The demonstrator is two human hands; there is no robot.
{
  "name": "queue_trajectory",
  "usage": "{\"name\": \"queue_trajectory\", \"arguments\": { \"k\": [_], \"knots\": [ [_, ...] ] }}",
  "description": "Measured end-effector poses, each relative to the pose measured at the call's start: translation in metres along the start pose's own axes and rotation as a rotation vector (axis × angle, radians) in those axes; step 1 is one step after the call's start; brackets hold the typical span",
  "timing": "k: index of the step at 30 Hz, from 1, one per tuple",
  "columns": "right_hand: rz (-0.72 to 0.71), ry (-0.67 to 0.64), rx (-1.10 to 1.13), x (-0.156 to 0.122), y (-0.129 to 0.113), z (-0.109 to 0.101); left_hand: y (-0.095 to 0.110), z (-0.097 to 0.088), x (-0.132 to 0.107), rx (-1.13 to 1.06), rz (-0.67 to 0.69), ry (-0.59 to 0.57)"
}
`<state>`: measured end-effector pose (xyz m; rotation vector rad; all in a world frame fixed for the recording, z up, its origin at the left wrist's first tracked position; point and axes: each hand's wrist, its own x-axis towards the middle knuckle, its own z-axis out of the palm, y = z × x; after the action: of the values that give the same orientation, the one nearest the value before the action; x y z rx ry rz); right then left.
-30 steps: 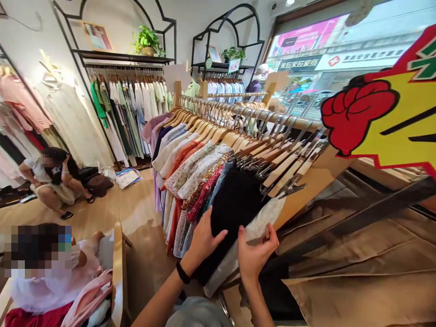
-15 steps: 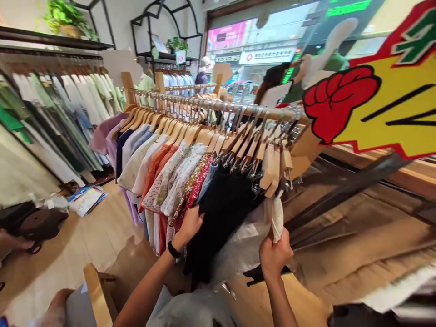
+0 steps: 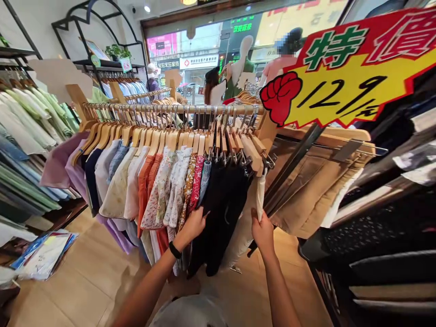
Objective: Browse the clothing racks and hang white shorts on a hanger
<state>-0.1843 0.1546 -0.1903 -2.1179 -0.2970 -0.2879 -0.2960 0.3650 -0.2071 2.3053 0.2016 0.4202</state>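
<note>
My left hand (image 3: 195,224), with a black band on its wrist, is closed on the edge of the black trousers (image 3: 218,200), which hang by clip hangers on the wooden rail (image 3: 143,109). Farther right, my right hand (image 3: 263,230) pinches the side of the cream trousers (image 3: 260,195) at the end of the row. Between my hands the cream cloth spreads behind the black legs. Just left of my left hand hang a blue denim piece (image 3: 205,179), a red patterned garment (image 3: 196,186) and floral tops (image 3: 156,200).
A price sign (image 3: 337,86) juts out above the rail's right end. Brown trousers (image 3: 306,190) hang at the right. Plastic-wrapped packets (image 3: 47,254) lie on the floor at left. Beyond the rail stand a mannequin (image 3: 242,59) and a person in a pink top (image 3: 274,68).
My view has turned right, so the rail appears farther left and more of the sign shows. Both hands keep hold of the trousers; the cream pair now hangs more plainly in view.
</note>
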Motion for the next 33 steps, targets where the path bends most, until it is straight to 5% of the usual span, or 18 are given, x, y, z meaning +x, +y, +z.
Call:
{"name": "queue_trajectory", "arguments": {
  "k": [5, 11, 15, 19, 22, 24, 26, 29, 33],
  "knots": [
    [0.034, -0.033, -0.059, -0.025, -0.015, 0.014, 0.016, 0.006, -0.012, 0.154, -0.035, -0.117],
    [-0.167, 0.475, 0.079, -0.044, -0.056, 0.011, 0.021, 0.000, -0.022, 0.204, -0.024, -0.233],
    [-0.358, 0.578, 0.134, -0.055, -0.102, 0.004, 0.024, -0.007, -0.028, 0.165, 0.067, -0.269],
    [-0.602, 0.442, 0.174, -0.067, -0.144, 0.011, 0.032, -0.015, -0.036, 0.048, 0.302, -0.059],
    [-0.738, 0.098, 0.202, -0.069, -0.165, 0.030, 0.031, -0.032, -0.042, 0.065, 0.473, 0.383],
    [-0.769, -0.058, 0.218, -0.068, -0.175, 0.050, 0.023, -0.052, -0.043, 0.186, 0.448, 0.689],
    [-0.779, -0.116, 0.231, -0.065, -0.182, 0.072, 0.010, -0.075, -0.040, 0.333, 0.319, 0.843],
    [-0.828, -0.124, 0.226, -0.063, -0.192, 0.100, -0.013, -0.106, -0.027, 0.455, 0.178, 0.805],
    [-0.940, -0.031, 0.054, -0.058, -0.199, 0.120, -0.038, -0.126, -0.012, 0.485, 0.177, 0.666]
  ]
}}
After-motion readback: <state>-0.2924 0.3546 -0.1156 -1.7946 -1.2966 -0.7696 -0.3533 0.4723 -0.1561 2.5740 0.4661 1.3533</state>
